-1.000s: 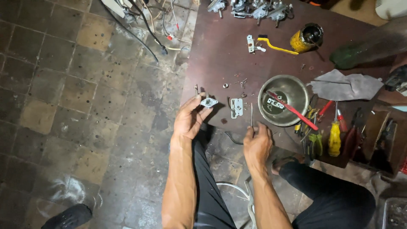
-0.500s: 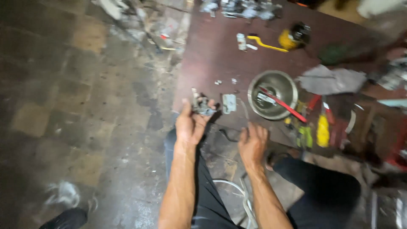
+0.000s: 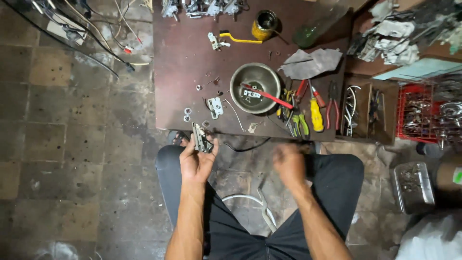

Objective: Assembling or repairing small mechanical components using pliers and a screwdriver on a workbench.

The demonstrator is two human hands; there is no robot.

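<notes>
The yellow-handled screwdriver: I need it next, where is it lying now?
In the head view the yellow-handled screwdriver lies at the right of the dark table, near its front edge, just right of the metal bowl, between the green-handled pliers and red-handled pliers.

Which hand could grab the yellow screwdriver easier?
Probably the right hand. It looks empty, though blurred, and sits just below the yellow screwdriver on the table. The left hand is farther off and already holds a small metal part.

Green label [image 3: 456, 175] on dark container, far right; yellow tin [image 3: 264, 24] at table top.
</notes>
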